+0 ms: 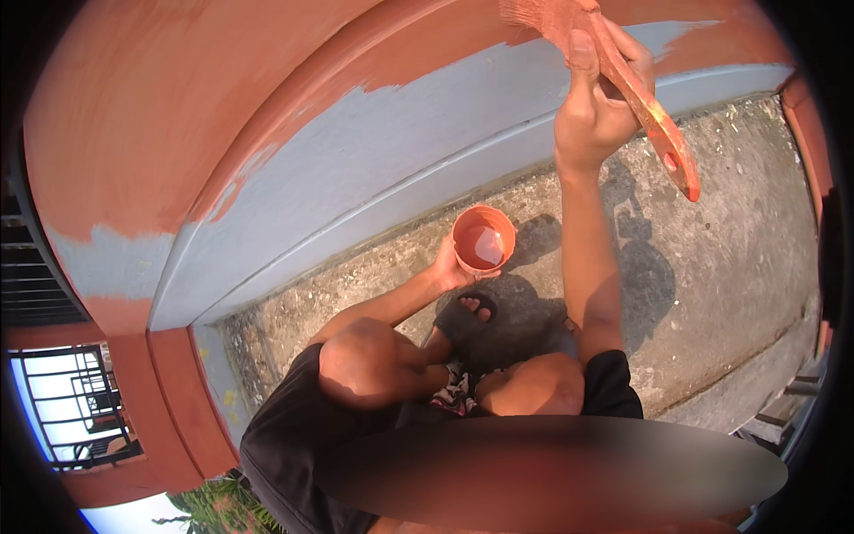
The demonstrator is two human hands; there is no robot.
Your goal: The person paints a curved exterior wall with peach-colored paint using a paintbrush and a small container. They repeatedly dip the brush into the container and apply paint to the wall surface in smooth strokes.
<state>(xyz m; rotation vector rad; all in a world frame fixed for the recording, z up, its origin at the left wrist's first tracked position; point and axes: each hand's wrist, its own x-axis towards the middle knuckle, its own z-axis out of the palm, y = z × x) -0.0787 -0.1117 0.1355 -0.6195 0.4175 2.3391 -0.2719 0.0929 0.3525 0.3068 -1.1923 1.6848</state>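
Note:
My right hand (600, 100) grips a paintbrush (644, 100) coated in orange-red paint, its bristles up at the top edge of the view beside the wall. The brush handle slants down to the right and has a hole near its end. Lower and to the left, my left hand (460, 263) holds a round cup (484, 240) with orange-red paint inside, above the concrete floor. In front of me the wall (413, 120) is orange-red in its upper part and pale blue-grey below, with a ragged border between the two colours.
Rough concrete floor (727, 247) with pale specks lies under me. My bent knees and a dark sandal (460, 320) are below the cup. An orange-red pillar (180, 400) stands at the left, near a black metal grille (67, 407). Another orange-red edge (804, 133) runs along the right.

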